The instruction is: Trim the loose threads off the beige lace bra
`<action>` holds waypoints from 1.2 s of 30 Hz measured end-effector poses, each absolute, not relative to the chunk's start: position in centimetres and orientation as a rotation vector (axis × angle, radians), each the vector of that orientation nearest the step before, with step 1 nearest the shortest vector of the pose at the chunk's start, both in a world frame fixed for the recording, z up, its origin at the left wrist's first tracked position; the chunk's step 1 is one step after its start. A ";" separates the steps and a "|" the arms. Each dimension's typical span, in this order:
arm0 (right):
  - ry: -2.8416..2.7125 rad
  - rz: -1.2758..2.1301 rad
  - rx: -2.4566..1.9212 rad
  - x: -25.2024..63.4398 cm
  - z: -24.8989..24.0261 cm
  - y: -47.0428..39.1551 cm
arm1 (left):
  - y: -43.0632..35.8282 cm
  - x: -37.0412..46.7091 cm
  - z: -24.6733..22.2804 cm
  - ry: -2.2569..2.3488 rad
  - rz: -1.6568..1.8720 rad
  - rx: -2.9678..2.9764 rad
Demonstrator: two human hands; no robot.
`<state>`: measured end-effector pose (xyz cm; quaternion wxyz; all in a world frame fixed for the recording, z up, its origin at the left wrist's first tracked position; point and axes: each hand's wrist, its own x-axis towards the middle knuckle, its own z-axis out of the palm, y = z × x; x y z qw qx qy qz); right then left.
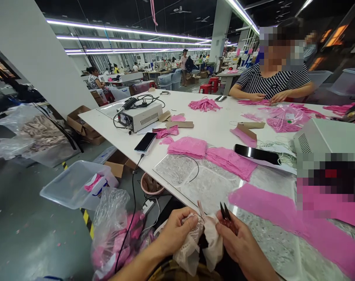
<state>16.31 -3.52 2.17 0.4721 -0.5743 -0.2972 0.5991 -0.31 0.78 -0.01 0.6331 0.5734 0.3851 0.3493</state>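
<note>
Near the bottom centre, my left hand (177, 230) is closed on a piece of cream lace fabric (192, 244). My right hand (237, 238) pinches the smooth side of the same cream fabric and also holds small dark-tipped snips (226, 214), their two blades apart and pointing up. A narrow strip of the fabric stands up between the hands. Both hands are in front of the table's near edge. Beyond them lie stacked pink fabric pieces (187, 147) and a long pink sheet (265, 201) on the table.
The white table (206, 128) bears a phone (145, 142), a black phone (256, 154), a control box (142, 117) with cables and a larger box (332, 136) at right. A person in stripes sits across. A clear bin (78, 183) and plastic bags (110, 218) are on the floor at left.
</note>
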 end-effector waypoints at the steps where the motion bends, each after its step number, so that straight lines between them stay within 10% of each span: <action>1: -0.693 1.487 -1.402 15.9 2.6 -3.6 | 0.6 -0.1 0.1 0.889 0.779 1.311; 36: -1.242 1.519 -1.542 19.0 2.6 -3.0 | 1.3 -0.4 0.6 0.860 0.683 1.235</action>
